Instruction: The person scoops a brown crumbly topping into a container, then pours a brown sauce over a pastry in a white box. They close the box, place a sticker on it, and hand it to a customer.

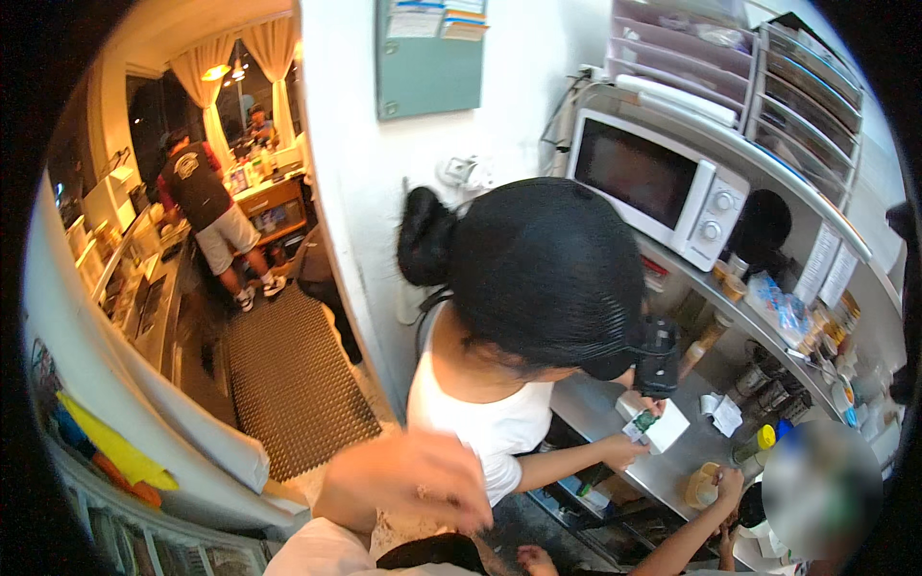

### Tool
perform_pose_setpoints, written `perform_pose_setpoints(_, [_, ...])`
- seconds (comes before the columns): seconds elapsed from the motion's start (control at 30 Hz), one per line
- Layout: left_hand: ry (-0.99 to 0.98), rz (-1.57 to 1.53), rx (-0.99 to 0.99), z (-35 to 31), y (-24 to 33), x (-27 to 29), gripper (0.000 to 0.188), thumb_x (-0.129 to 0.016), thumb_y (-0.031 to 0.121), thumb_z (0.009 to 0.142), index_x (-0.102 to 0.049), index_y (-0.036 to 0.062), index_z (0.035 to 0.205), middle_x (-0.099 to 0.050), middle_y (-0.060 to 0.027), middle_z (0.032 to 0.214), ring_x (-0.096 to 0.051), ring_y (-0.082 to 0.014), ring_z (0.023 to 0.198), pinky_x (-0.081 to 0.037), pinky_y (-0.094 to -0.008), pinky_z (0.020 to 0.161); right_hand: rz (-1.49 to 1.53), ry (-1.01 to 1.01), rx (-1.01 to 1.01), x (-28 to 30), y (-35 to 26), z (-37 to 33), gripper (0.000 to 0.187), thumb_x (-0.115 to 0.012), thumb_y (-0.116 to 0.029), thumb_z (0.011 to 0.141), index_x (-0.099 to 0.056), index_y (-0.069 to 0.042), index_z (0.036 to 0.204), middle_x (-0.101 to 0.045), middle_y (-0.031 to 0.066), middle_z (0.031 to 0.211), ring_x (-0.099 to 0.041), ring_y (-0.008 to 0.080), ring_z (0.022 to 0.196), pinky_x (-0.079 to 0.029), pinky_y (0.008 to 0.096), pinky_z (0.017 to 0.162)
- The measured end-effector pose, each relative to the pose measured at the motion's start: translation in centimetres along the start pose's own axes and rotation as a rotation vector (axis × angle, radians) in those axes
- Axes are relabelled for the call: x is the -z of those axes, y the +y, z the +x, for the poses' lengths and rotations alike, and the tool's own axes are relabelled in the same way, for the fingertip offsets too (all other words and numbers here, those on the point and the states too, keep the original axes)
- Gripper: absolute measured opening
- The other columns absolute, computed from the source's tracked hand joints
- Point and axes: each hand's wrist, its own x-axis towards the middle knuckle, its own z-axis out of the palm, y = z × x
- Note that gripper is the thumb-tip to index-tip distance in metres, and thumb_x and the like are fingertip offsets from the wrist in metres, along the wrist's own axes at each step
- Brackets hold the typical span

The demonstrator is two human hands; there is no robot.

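My left hand (pixel 408 477) is raised at the lower middle, bent at the wrist, below a light sleeve. Motion blurs its fingers, and no object shows in it. What appears to be my right hand (pixel 536 560) is low at the bottom edge, partly cut off, its grip unclear. In front of me a person in a white top (pixel 461 394) bends over the steel counter (pixel 687 466), holding a small green-and-white packet (pixel 642 422) above a white box (pixel 669 429). Farther right, another person's hand (pixel 732 488) holds a tan bowl (pixel 702 487).
A white microwave (pixel 639 178) stands on the shelf above the counter. A yellow-lidded jar (pixel 756 442) is near the bowl. Beyond the doorway at left, a person in a dark shirt (pixel 197 187) works at a counter beside a textured floor mat (pixel 288 384). A wall edge (pixel 351 240) separates the rooms.
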Motion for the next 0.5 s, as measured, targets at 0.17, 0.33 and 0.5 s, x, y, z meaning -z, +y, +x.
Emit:
perform_pose_setpoints(0.17, [0.804, 0.361, 0.192, -4.9, -4.0, 7.6, 0.005, -0.070, 0.010, 0.089, -0.072, 0.0057, 0.090, -0.065, -0.0010, 0.083, -0.058, -0.0123, 0.077, -0.045, -0.0273, 0.069, -0.110, -0.083, 0.151, 1.2, -5.5, 2.1, 0.028, -0.065, -0.016, 0.091, -0.064, -0.003, 0.115, -0.071, 0.0101, 0.103, -0.067, 0.0203, 0.094, -0.052, 0.0338, 0.085])
perform_pose_setpoints(0.33, [1.248, 0.144, 0.263, -11.0, -8.6, 14.2, 0.034, -0.053, 0.027, 0.103, -0.070, 0.0033, 0.086, -0.058, 0.0028, 0.074, -0.050, -0.0049, 0.069, -0.039, -0.0211, 0.063, -0.268, -0.360, 0.317, -7.1, -21.4, -0.6, 0.038, -0.065, -0.031, 0.093, -0.064, -0.005, 0.121, -0.070, 0.0132, 0.107, -0.066, 0.0245, 0.100, -0.050, 0.0353, 0.093])
perform_pose_setpoints(0.5, [1.307, 0.129, 0.100, -11.4, -14.7, 24.4, 0.043, -0.047, 0.037, 0.105, -0.069, 0.0057, 0.084, -0.050, 0.0046, 0.067, -0.044, -0.0042, 0.061, -0.033, -0.0209, 0.057, -0.331, -0.456, 0.563, -15.6, -29.8, 3.7, 0.030, -0.067, -0.024, 0.091, -0.067, -0.004, 0.113, -0.069, 0.0150, 0.107, -0.065, 0.0280, 0.101, -0.050, 0.0390, 0.091])
